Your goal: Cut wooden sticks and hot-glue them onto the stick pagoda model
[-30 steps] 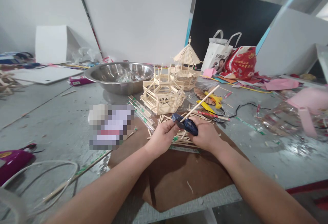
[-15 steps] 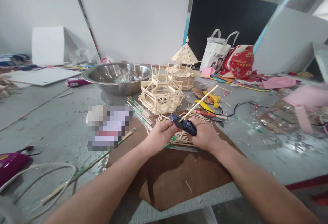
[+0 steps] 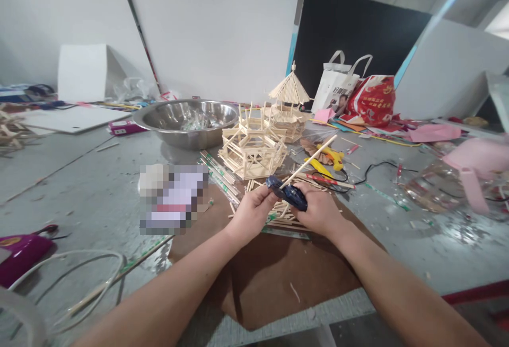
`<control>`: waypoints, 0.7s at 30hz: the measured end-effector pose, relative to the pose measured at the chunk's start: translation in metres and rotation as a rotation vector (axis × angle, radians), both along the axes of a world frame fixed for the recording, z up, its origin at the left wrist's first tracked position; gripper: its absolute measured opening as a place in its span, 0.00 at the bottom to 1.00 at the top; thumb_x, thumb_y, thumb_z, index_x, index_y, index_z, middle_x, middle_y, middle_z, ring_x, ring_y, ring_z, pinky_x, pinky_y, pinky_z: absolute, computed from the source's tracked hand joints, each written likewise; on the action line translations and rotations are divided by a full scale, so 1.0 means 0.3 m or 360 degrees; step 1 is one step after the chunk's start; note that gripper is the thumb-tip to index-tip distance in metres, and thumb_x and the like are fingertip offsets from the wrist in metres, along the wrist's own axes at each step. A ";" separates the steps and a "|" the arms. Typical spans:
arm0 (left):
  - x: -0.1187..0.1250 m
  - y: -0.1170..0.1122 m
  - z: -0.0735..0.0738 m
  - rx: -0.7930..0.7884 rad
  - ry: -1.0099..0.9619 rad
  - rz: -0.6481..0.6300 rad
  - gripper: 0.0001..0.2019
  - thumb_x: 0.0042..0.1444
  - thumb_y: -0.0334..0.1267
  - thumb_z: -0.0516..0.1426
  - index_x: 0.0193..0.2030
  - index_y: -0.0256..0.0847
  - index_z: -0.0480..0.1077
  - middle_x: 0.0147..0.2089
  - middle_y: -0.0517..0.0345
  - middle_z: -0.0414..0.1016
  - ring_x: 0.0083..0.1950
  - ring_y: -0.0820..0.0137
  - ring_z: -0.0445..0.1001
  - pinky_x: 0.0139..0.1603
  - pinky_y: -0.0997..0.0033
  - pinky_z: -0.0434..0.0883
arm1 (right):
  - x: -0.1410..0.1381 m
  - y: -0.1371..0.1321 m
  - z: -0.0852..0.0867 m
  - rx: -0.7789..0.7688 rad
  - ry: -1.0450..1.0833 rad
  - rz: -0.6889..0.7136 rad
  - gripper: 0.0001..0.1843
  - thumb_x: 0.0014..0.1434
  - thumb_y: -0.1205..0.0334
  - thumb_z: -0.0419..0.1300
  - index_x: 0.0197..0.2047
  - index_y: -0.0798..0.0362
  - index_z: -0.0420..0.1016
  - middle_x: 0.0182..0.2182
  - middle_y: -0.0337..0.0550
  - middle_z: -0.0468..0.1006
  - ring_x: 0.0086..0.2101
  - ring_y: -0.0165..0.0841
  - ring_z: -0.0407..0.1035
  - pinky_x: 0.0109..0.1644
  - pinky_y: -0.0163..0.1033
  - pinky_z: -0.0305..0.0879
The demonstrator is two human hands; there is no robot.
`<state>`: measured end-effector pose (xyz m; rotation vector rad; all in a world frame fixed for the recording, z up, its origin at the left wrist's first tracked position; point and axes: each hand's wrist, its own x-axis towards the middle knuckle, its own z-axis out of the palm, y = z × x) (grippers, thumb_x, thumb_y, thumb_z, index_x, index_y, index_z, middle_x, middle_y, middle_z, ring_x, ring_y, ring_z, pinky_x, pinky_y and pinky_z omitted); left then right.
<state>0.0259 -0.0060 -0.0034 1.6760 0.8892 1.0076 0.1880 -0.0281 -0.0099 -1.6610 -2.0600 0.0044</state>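
Centrally: one pale wooden stick (image 3: 312, 159), long axis running eight o'clock to two, its lower part crossing a dark-blue hand tool (image 3: 296, 197). Left hand (image 3: 251, 212): at the tool's eight o'clock, nearer the stick's lower end; fingertips bunched by the tool's head, though whether clamped on stick or tool cannot be told; the stick's free length lies toward two o'clock from them. Right hand (image 3: 321, 212): at four o'clock, fingers wrapped round the tool. Beneath: loose sticks (image 3: 292, 224) on a brown sheet (image 3: 286, 273). Outward: stick-built frame (image 3: 248, 168), eleven o'clock; metal basin (image 3: 191, 139), ten o'clock.
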 end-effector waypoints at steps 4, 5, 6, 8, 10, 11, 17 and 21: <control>0.000 0.001 0.003 -0.0515 -0.0331 -0.0273 0.15 0.45 0.49 0.53 0.24 0.38 0.60 0.13 0.71 0.43 0.14 0.83 0.43 0.14 0.81 0.45 | 0.008 -0.001 0.000 -0.0003 0.0039 0.0084 0.19 0.43 0.62 0.52 0.42 0.54 0.64 0.37 0.46 0.73 0.37 0.36 0.67 0.40 0.38 0.60; -0.003 0.003 0.003 -0.0604 -0.0377 -0.0321 0.15 0.45 0.49 0.54 0.24 0.38 0.60 0.13 0.71 0.43 0.14 0.83 0.42 0.14 0.81 0.44 | 0.008 -0.002 0.002 -0.0005 0.0039 0.0091 0.19 0.43 0.62 0.52 0.42 0.54 0.64 0.37 0.46 0.73 0.37 0.36 0.67 0.41 0.38 0.60; -0.006 0.006 0.004 -0.0679 -0.0405 -0.0371 0.14 0.45 0.48 0.55 0.24 0.38 0.60 0.13 0.71 0.42 0.14 0.84 0.42 0.14 0.82 0.43 | 0.008 -0.003 0.005 -0.0007 0.0037 0.0097 0.19 0.43 0.62 0.52 0.42 0.53 0.64 0.37 0.45 0.73 0.37 0.36 0.67 0.41 0.39 0.60; -0.016 0.012 0.006 -0.0807 -0.0432 -0.0478 0.14 0.44 0.47 0.55 0.24 0.37 0.60 0.14 0.72 0.41 0.14 0.84 0.41 0.14 0.82 0.42 | 0.006 -0.007 0.011 -0.0010 0.0031 0.0104 0.19 0.43 0.62 0.52 0.41 0.53 0.64 0.37 0.45 0.73 0.37 0.36 0.67 0.41 0.38 0.60; -0.026 0.017 0.010 -0.0913 -0.0441 -0.0553 0.14 0.45 0.46 0.55 0.25 0.37 0.60 0.15 0.72 0.39 0.14 0.84 0.40 0.14 0.82 0.41 | 0.004 -0.010 0.015 -0.0024 0.0027 0.0104 0.19 0.43 0.62 0.52 0.41 0.53 0.64 0.36 0.45 0.73 0.37 0.36 0.67 0.41 0.38 0.60; -0.030 0.018 0.013 -0.0952 -0.0441 -0.0575 0.14 0.45 0.46 0.55 0.25 0.37 0.60 0.15 0.72 0.39 0.14 0.85 0.40 0.14 0.82 0.41 | 0.004 -0.011 0.016 -0.0034 0.0026 0.0100 0.19 0.43 0.62 0.53 0.41 0.54 0.64 0.36 0.45 0.73 0.37 0.36 0.67 0.41 0.38 0.60; -0.035 0.014 0.025 -0.0894 -0.0360 -0.0602 0.13 0.46 0.46 0.54 0.25 0.37 0.60 0.14 0.72 0.39 0.14 0.84 0.39 0.14 0.82 0.41 | 0.004 -0.014 0.016 -0.0077 0.0018 0.0082 0.15 0.44 0.61 0.53 0.38 0.52 0.65 0.33 0.43 0.74 0.35 0.34 0.67 0.38 0.36 0.60; -0.024 0.007 0.018 -0.0304 -0.0074 -0.0328 0.13 0.49 0.46 0.50 0.27 0.37 0.62 0.15 0.68 0.49 0.17 0.81 0.48 0.17 0.81 0.50 | -0.003 -0.017 0.020 -0.0144 -0.0078 -0.0055 0.12 0.44 0.59 0.52 0.35 0.51 0.66 0.28 0.42 0.74 0.30 0.35 0.68 0.33 0.36 0.59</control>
